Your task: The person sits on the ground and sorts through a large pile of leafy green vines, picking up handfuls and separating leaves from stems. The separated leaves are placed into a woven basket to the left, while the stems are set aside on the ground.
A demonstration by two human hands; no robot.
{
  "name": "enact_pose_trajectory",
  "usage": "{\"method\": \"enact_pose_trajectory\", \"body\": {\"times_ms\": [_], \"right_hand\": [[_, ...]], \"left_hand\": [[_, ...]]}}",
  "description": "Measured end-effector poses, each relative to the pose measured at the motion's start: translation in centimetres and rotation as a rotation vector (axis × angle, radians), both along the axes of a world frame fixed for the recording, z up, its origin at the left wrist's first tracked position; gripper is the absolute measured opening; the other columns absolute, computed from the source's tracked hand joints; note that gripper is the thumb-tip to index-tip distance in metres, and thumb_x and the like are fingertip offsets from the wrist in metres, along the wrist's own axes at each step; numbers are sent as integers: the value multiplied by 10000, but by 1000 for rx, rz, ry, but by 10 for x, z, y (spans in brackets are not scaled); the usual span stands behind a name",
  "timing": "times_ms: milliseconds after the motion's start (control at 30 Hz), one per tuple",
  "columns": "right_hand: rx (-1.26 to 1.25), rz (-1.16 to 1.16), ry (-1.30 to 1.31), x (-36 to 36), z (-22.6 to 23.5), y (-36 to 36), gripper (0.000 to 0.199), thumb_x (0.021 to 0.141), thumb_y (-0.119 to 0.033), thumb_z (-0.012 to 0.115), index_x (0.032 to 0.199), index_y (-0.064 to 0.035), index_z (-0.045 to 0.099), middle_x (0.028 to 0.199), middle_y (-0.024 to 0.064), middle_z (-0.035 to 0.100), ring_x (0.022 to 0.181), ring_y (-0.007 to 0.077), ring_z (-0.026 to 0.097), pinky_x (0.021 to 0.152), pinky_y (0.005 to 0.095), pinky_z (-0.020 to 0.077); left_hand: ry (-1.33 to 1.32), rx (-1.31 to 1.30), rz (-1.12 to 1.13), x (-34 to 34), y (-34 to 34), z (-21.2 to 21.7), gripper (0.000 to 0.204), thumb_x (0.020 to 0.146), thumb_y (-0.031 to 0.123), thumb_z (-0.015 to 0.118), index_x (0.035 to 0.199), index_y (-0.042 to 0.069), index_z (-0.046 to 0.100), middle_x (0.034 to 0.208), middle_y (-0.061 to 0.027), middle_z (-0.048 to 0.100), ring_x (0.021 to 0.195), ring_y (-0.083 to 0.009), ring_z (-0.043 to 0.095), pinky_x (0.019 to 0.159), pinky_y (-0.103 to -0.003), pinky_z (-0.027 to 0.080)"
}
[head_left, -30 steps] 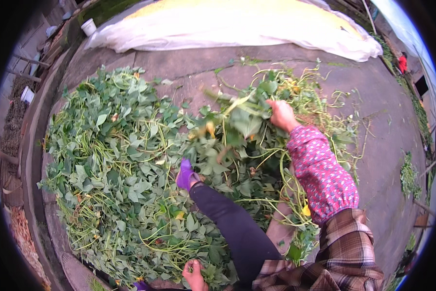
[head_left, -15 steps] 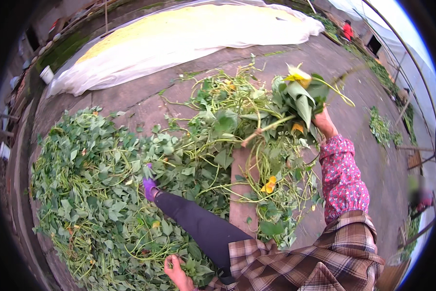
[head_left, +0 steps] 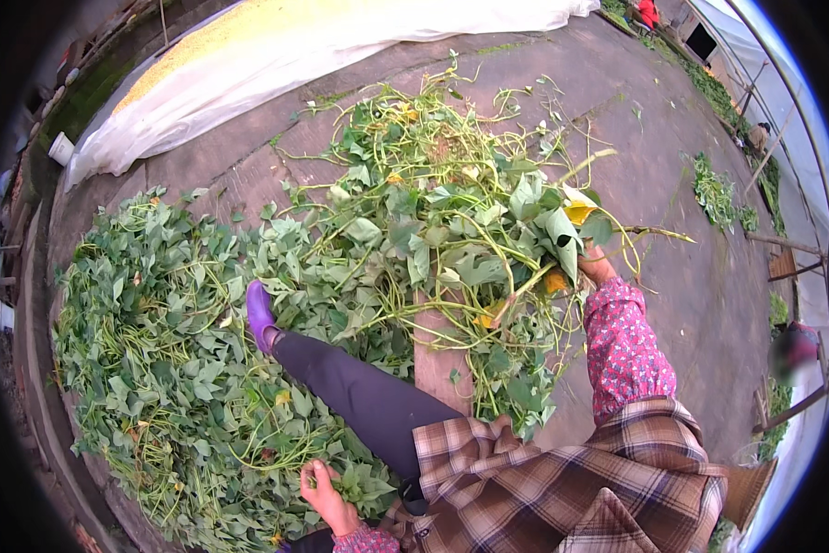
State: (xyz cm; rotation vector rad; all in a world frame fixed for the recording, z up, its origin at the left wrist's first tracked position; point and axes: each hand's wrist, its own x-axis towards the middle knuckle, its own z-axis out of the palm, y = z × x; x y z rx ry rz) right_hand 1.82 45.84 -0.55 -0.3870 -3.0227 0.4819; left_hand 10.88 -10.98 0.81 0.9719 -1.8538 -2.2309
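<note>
My right hand [head_left: 598, 264] is closed around a bunch of leafy green vines [head_left: 558, 230], with some yellowed leaves among them. The bunch lies low over a loose mound of vines [head_left: 433, 147], and stems stick out past the hand. At the lower middle, my left hand [head_left: 329, 498] is curled, thumb raised, against a leafy sprig [head_left: 366, 487] that seems to be in its grasp; its palm side is partly hidden. A wide bed of cut vines [head_left: 165, 341] spreads to the left. My leg, in a purple shoe [head_left: 259, 309], stands out across it.
A long white sheet [head_left: 276, 69] with yellow grain lies at the back. A white bucket [head_left: 61, 148] stands at the far left. A wooden plank [head_left: 442, 355] shows between the vines. Smaller vine heaps [head_left: 714, 192] and other people are along the right edge.
My right hand has lowered and come nearer with its bunch, which now rests against the mound. The view has shifted; my left hand stays by the same sprig.
</note>
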Motion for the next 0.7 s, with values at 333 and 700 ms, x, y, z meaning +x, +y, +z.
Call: {"method": "enact_pose_trajectory", "body": {"times_ms": [333, 700], "right_hand": [[427, 513, -249, 10, -14, -98, 703, 702, -20, 544, 1327, -252, 321, 1257, 155, 380, 1182, 355, 349, 969, 571, 266], [577, 480, -1130, 36, 47, -132, 369, 692, -76, 580, 1049, -158, 617, 1073, 143, 556, 1059, 348, 507, 793, 448, 448]], "left_hand": [[-30, -1, 12, -2, -2, -6, 80, 873, 102, 532, 825, 39, 521, 679, 5, 485, 556, -67, 400, 506, -214, 339], [-33, 22, 26, 0, -8, -15, 95, 864, 113, 550, 803, 47, 518, 655, 14, 476, 539, -55, 392, 488, -205, 316]]}}
